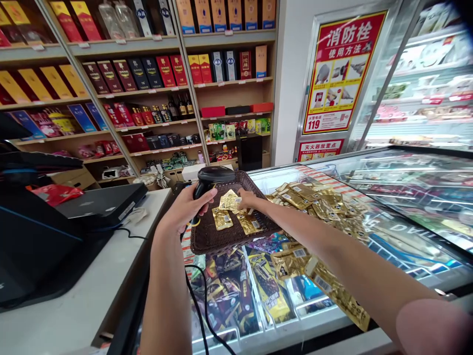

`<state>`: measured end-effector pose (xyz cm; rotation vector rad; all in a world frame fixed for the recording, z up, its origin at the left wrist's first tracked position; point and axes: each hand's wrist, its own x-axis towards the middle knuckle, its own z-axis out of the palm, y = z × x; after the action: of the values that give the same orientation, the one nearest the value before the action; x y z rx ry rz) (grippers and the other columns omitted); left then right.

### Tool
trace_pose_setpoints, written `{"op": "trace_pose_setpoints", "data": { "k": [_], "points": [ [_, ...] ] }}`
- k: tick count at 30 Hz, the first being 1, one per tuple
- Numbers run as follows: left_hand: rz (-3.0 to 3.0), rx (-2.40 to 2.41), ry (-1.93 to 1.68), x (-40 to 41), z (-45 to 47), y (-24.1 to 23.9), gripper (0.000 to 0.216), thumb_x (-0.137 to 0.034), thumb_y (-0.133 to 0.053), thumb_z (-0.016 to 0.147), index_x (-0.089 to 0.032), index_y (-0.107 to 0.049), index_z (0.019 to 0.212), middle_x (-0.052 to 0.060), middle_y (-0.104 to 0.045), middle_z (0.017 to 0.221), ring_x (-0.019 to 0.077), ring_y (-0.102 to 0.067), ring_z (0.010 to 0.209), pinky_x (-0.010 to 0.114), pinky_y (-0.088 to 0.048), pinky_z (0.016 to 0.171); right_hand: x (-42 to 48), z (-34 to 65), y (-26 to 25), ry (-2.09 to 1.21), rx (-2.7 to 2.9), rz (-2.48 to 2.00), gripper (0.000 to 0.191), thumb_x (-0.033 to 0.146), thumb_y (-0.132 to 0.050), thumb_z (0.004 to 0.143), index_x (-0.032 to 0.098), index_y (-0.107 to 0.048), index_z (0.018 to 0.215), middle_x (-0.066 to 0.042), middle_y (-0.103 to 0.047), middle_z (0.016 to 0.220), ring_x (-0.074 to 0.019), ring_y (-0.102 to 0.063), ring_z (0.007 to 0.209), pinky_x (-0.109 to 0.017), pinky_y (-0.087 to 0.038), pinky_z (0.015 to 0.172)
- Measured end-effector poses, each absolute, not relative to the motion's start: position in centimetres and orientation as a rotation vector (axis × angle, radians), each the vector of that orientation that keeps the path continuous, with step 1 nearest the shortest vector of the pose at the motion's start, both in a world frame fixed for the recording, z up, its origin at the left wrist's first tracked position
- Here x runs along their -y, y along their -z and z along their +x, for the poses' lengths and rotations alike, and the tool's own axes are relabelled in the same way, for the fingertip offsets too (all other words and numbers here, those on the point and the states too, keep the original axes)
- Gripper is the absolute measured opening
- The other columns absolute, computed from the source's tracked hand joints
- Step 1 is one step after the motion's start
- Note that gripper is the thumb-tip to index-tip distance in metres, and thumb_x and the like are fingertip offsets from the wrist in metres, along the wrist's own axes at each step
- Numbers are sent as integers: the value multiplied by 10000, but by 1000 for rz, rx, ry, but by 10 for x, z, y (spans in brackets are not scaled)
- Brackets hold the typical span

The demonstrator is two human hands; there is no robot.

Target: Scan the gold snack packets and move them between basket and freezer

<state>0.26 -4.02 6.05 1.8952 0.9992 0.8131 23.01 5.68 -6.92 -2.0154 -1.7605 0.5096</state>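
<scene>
My left hand is wrapped around the handle of a black barcode scanner, its head tilted over a dark brown woven basket. Inside the basket, my right hand pinches a small gold packet at its edge; some fingertips are hidden. Two more gold packets lie flat near it, one on the left and another below my right hand. A large heap of gold packets spreads over the glass right of the basket, partly behind my right forearm.
The basket rests on a glass-topped freezer holding wrapped ice creams. A white counter with dark checkout equipment stands on the left. The scanner's black cable hangs down in front. Shelves of boxed goods line the back wall.
</scene>
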Motion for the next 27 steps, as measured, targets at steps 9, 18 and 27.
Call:
{"op": "trace_pose_setpoints", "data": {
  "k": [9,18,27],
  "points": [
    [1847,-950,-906,41,11,-59,407,-544,-717,736,-173,-566,807,-9,-554,680,83,-458,514,203,-338,467,-6,285,47,-415,1461,-1560,169,332,-667,749,183,-686,826,-6,-667,763,-172,-594,766,-251,-415,673],
    [1827,-900,-766,53,31,-58,414,-553,-684,762,-168,-555,841,-7,-558,709,70,-437,521,189,-314,465,48,348,20,-668,974,-1057,457,476,-795,619,202,-565,904,-19,-704,741,-188,-643,688,-291,-495,634],
    [1883,-941,-581,69,50,-54,459,-600,-691,729,-176,-521,773,-25,-520,582,74,-399,502,196,-297,462,78,379,-7,-318,1164,-1456,274,466,-577,836,194,-580,807,56,-479,504,-102,-412,472,-213,-259,470]
  ]
}}
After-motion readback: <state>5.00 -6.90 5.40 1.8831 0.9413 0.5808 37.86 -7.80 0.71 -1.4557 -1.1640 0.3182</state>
